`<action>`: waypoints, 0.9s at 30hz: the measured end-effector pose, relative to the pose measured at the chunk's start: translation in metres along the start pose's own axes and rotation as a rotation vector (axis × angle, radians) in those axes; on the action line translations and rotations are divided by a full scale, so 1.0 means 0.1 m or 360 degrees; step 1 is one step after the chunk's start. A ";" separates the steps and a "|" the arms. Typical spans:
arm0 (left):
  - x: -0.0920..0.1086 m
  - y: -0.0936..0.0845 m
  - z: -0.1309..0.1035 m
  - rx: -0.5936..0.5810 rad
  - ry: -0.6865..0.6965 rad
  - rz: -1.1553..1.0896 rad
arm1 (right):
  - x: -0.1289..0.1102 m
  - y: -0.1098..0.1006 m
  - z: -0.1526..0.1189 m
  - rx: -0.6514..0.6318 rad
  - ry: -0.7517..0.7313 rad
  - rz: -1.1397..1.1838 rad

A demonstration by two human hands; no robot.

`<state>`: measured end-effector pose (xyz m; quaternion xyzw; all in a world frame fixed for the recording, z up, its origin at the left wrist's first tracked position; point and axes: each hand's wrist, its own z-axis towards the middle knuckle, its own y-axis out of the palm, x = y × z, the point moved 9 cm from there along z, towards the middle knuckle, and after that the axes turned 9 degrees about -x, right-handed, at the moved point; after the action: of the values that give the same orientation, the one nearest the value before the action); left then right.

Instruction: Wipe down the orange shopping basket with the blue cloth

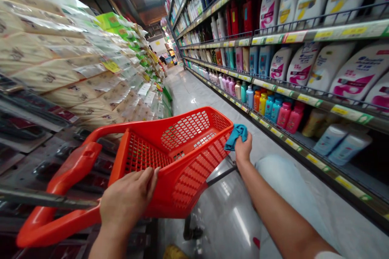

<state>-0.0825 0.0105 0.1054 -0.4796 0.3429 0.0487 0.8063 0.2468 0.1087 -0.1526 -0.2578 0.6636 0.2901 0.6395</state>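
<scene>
A red plastic shopping cart point(188, 182) stands in the aisle, its handle toward the lower left and its basket holding nothing that I can see. My left hand point(129, 194) is closed over the near rim of the basket, close to the handle end. At the far right corner of the basket, my right hand point(244, 145) grips a crumpled teal cloth point(236, 135), which lies against the rim. Part of the cloth hangs over the outside of that corner.
Shelves of shampoo bottles point(306, 64) line the right side, with a price-label edge point(285, 139) running low beside my knee. Stacked beige packages point(54, 56) rise on the left. The shiny floor point(194, 89) stretches away between them.
</scene>
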 end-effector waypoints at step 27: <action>1.93 -0.20 -0.01 0.0062 -0.0092 -0.1298 | -1.19 -0.21 -0.37 -0.0918 -0.0682 -0.1064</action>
<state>0.0719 -0.0497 0.0039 -0.5591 0.1027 -0.2679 0.7779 0.2424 0.0640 -0.0340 -0.5579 0.2905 0.2873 0.7224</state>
